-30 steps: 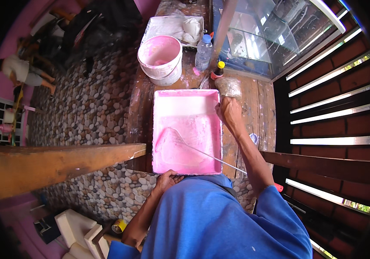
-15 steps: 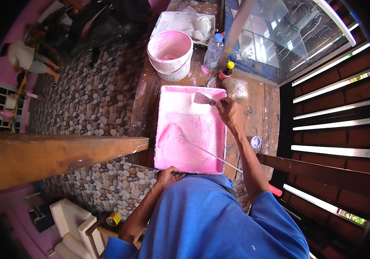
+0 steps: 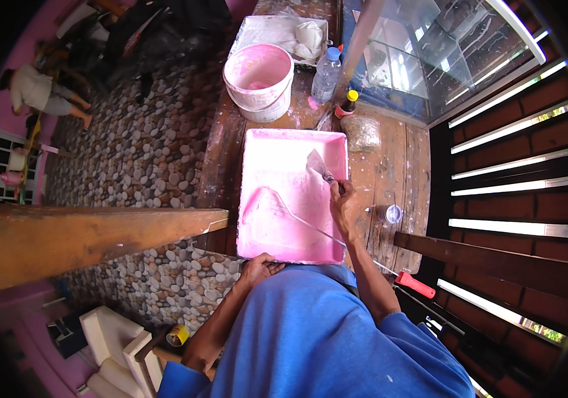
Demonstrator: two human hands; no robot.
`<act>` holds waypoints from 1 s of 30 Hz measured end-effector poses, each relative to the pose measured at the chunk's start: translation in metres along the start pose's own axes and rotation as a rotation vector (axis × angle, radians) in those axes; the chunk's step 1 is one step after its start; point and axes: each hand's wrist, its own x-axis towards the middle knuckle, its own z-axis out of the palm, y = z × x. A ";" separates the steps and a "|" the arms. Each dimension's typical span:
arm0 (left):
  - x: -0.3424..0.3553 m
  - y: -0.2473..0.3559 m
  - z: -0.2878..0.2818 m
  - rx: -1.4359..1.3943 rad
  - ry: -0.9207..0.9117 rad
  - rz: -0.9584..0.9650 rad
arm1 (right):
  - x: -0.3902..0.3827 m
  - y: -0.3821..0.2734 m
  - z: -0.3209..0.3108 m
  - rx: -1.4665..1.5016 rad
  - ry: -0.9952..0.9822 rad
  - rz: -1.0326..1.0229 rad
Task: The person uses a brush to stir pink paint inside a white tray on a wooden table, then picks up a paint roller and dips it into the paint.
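Note:
A paint tray (image 3: 297, 255) coated in pink and whitish paint lies on the wooden table close to my body. My right hand (image 3: 344, 204) is closed round the handle of a putty knife (image 3: 316, 162), whose blade is over the tray's far right part. At the tray's near left edge, my left hand (image 3: 261, 269) grips the rim, its fingertips partly hidden beneath it. A paint roller (image 3: 261, 202) rests in the tray. Its wire passes under my right forearm to a red handle (image 3: 415, 285) beyond the tray's right side.
Beyond the tray stand a pink-smeared bucket (image 3: 257, 86), a water bottle (image 3: 326, 76), a small yellow-capped bottle (image 3: 348, 104) and a second tray (image 3: 247, 40). A clear-wrapped bundle (image 3: 361, 134) and a small cup (image 3: 390, 213) sit right. A wooden beam (image 3: 98, 239) juts in from the left.
My right hand has drawn the putty knife toward me, and its blade has turned. The roller's red handle shows more fully now. My left hand stays at the tray's edge.

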 end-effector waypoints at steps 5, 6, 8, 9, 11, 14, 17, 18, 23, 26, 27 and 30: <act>-0.002 0.000 0.002 -0.004 -0.006 0.006 | 0.005 -0.007 0.013 0.205 -0.150 0.032; -0.003 0.000 0.002 -0.008 -0.005 0.007 | 0.005 -0.009 0.015 0.211 -0.073 0.015; -0.003 -0.001 0.003 -0.013 -0.003 0.017 | 0.005 -0.010 0.016 0.054 -0.045 0.001; -0.003 0.000 0.002 -0.017 -0.004 0.017 | 0.004 -0.010 0.019 0.092 -0.137 -0.016; -0.001 0.000 0.001 -0.018 0.015 -0.016 | 0.002 -0.010 0.023 0.216 -0.241 0.008; 0.001 -0.001 -0.001 -0.027 0.011 -0.003 | 0.004 -0.005 0.027 0.197 -0.131 0.010; 0.000 -0.001 0.000 -0.022 0.021 -0.007 | 0.003 -0.009 0.031 0.129 -0.192 -0.021; 0.001 -0.001 -0.001 -0.022 0.022 -0.008 | 0.003 -0.010 0.033 0.151 -0.267 -0.023; 0.002 -0.002 -0.007 -0.029 0.002 0.000 | 0.002 -0.026 0.037 0.023 -0.121 -0.038; -0.001 0.001 0.001 -0.016 0.007 -0.008 | 0.007 -0.027 0.037 0.195 -0.304 0.028; -0.002 0.001 0.001 -0.018 0.009 -0.007 | 0.007 -0.028 0.038 0.196 -0.307 0.028; -0.002 0.001 0.001 -0.021 -0.001 -0.001 | 0.008 -0.031 0.043 0.037 -0.105 -0.055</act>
